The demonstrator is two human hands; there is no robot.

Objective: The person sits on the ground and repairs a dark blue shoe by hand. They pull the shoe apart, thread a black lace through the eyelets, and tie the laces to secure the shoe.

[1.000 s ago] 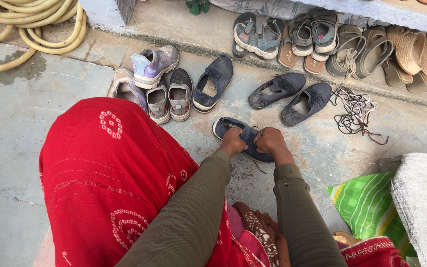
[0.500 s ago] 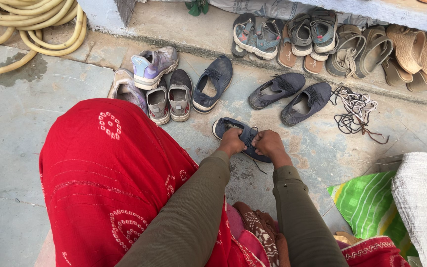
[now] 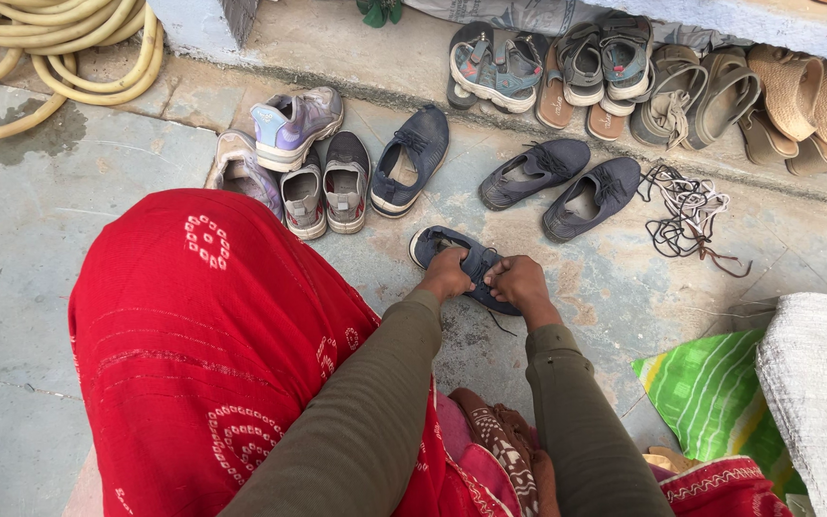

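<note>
Grip: both hands are closed on the dark blue shoe (image 3: 452, 251), fingers pinching at its laces near the middle
Left hand (image 3: 447, 276): curled over the near edge of the shoe, knuckles up
Right hand (image 3: 521, 284): clenched on the laces just beside the left hand, the two nearly touching
Shoe: lies on the grey stone floor (image 3: 40, 239) in front of the person, heel end pointing up-left, toe end hidden under the hands
Sleeves: olive-green, reaching to both wrists
Red cloth (image 3: 203, 345): patterned with white dots, drapes over the person's knee at lower left
Nearby pair: two dark blue shoes (image 3: 567, 177) lie side by side beyond the hands
Loose laces (image 3: 686, 206): a tangled heap to the right of that pair
Single shoe (image 3: 409, 158): dark blue, upright, left of the pair
Grey sneakers (image 3: 327, 182): side by side, next to a lilac and white sneaker (image 3: 294, 124)
Sandals (image 3: 614, 62): a row along the step at the top
Hose (image 3: 59, 48): coiled, yellowish, top left
Green cloth (image 3: 710, 402): striped, lower right, beside a white sack (image 3: 820, 402)
</note>
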